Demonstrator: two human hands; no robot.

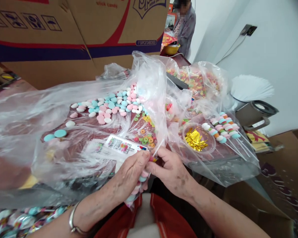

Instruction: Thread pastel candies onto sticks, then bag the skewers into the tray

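Observation:
Near the table's front edge, my left hand is closed around a wrapped candy skewer with pink, blue and white candies that hang below the fingers. My right hand pinches at the skewer's upper end, where a white stick points up between the hands. What the right fingertips hold at the wrapper's neck is partly hidden. Just beyond the hands lie printed clear bags. To the right sits a round tub of gold twist ties, and past it a pile of unwrapped candy skewers.
Loose pastel candies and small ring candies spread over plastic sheeting. A large cardboard box stands behind. White sticks and a metal jug are at right. Finished packs lie lower left. Another person works farther back.

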